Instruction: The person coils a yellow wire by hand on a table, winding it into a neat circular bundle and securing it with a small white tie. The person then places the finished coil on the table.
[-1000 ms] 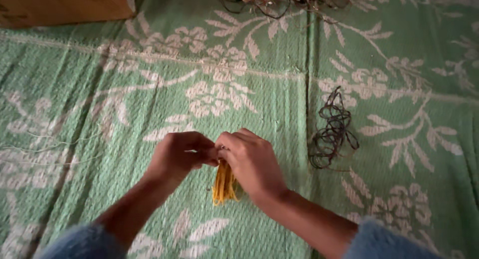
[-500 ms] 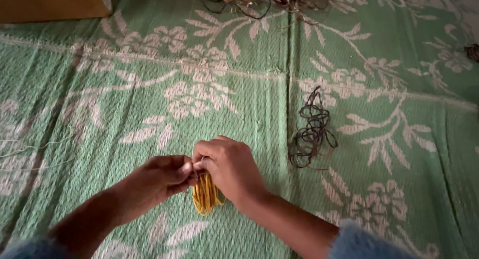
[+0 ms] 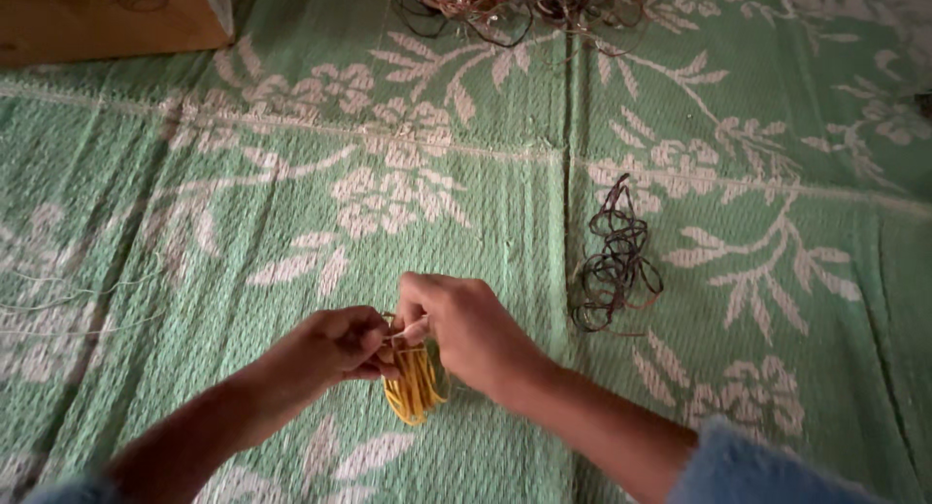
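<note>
The yellow cord bundle (image 3: 415, 386) hangs between both hands above the green floral mat (image 3: 194, 222). Left hand (image 3: 335, 346) and right hand (image 3: 466, 329) pinch its top, fingers closed. Since 0.5 s ago, only slight repositioning; the dark cord coil (image 3: 614, 261) lies apart.

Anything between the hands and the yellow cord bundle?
Nothing visible. The left hand and right hand both pinch the top of the yellow cord bundle, which hangs below them over the green mat. The dark cord tangle lies apart, to the right.
</note>
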